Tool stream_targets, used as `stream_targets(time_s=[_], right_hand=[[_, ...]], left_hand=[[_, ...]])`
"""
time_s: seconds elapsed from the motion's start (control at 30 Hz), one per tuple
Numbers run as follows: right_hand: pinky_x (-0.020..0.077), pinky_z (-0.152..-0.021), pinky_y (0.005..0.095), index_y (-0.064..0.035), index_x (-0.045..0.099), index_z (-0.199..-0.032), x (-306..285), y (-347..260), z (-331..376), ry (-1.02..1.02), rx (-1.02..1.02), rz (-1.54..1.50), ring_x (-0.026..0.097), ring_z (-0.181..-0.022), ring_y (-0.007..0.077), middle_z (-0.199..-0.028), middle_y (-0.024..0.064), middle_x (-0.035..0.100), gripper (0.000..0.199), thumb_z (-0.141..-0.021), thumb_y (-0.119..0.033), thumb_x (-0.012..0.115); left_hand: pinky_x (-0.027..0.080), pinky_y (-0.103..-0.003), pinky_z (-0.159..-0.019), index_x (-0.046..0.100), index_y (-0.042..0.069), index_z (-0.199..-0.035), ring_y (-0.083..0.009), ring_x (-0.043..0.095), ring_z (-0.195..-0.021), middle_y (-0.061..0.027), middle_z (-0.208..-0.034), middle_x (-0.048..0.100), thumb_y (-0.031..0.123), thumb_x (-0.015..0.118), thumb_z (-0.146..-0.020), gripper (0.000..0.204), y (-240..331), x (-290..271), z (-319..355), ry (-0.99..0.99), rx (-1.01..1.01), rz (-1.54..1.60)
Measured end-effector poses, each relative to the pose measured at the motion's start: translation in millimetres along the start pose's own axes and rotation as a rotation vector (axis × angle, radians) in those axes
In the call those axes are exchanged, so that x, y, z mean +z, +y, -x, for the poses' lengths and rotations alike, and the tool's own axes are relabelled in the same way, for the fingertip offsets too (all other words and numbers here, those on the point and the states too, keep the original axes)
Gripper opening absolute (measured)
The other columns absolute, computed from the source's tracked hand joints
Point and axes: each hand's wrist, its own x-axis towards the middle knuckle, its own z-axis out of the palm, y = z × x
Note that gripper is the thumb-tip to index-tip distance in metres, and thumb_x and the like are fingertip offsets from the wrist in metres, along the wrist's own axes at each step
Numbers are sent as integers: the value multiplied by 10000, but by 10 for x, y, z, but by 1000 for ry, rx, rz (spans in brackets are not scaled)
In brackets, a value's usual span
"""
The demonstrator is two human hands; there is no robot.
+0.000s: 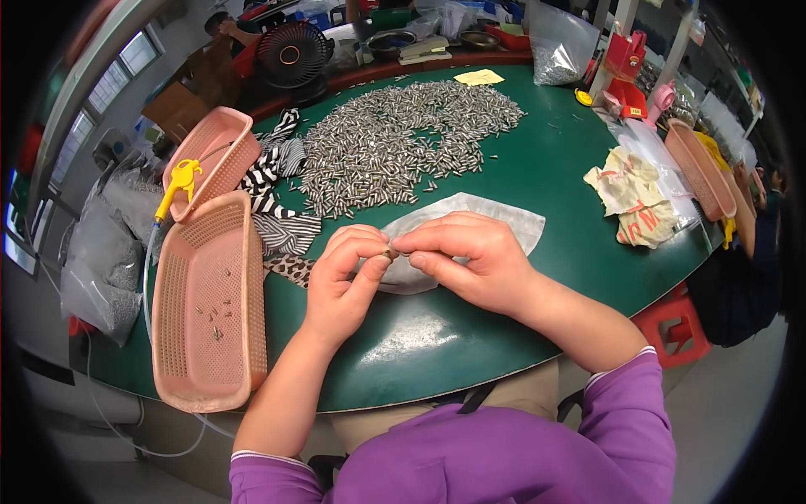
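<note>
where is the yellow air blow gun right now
In the head view, the yellow blow gun lies at the person's far left, resting across the rim of the upper pink basket, just above the nearer pink basket and left of the striped cloth.

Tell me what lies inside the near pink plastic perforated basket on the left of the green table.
The near pink perforated basket holds only a few small silver metal pins, scattered loosely on its floor. Whatever lies beneath the basket is covered and cannot be seen.
</note>
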Motion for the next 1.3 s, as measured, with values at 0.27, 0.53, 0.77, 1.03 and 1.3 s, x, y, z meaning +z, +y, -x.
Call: stream_targets(time_s=[0.27,0.53,0.77,1.03,1.3], right_hand=[[517,-756,347,-85,697,-974,7,-15,13,-12,-5,22,663,-847,250,-895,86,692,173,-808,-125,672],[520,-741,353,-107,694,-976,23,-2,29,-33,-38,97,658,-829,248,-882,71,687,176,-804,-136,677],[511,-701,326,-84,693,-965,3,-15,33,-60,-33,118,647,-780,233,-869,61,681,157,-811,-99,669],[503,-676,311,-65,692,-970,31,-64,52,-120,370,-231,636,-768,230,-867,59,670,164,-809,-52,664],[503,-654,339,-106,676,-958,28,-44,33,48,-226,375,622,-776,217,-876,19,643,225,-732,-115,677]], left_hand=[[442,-354,-855,610,16,-857,-247,577,-937,-93,-900,621,76,650,-838,75,-31,10,1,13,41,-38],[441,-357,-838,597,19,-829,-267,576,-916,-90,-844,616,56,653,-810,69,57,-32,-56,-40,101,-157],[437,-368,-808,588,30,-818,-274,578,-901,-83,-818,600,46,650,-789,70,55,-73,-83,-110,172,-262],[432,-371,-808,587,40,-813,-272,573,-911,-79,-828,593,51,646,-788,65,72,-88,-64,-116,169,-335],[434,-372,-839,595,29,-809,-265,555,-940,-75,-822,591,87,610,-847,71,84,-82,-79,-212,72,-144]])
